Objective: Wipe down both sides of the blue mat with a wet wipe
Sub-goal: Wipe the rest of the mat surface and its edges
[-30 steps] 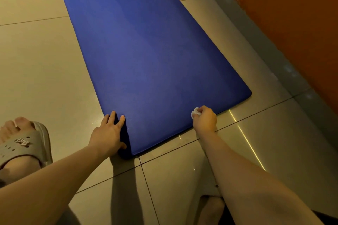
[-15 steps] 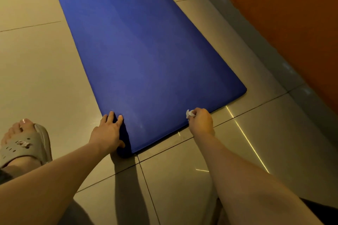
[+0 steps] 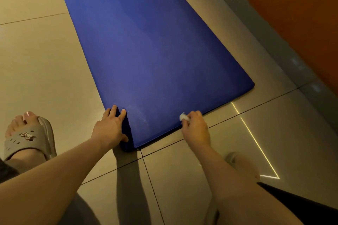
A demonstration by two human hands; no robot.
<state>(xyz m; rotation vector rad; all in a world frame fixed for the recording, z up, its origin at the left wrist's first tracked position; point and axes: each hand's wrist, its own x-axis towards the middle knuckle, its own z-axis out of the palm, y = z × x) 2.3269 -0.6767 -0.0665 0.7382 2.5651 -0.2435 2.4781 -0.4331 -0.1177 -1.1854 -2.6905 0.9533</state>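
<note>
The blue mat lies flat on the tiled floor and runs away from me. My left hand grips its near left corner, with fingers on top and the thumb at the edge; that corner looks slightly raised. My right hand pinches a small balled white wet wipe and holds it against the mat's near edge, right of the middle.
My left foot in a grey slipper stands on the tiles left of the mat; my right foot shows behind my right forearm. An orange wall with a grey skirting runs close along the mat's right side.
My right hand has slid the wipe a little to the left along the mat's near edge. My left hand has stayed on the near left corner.
</note>
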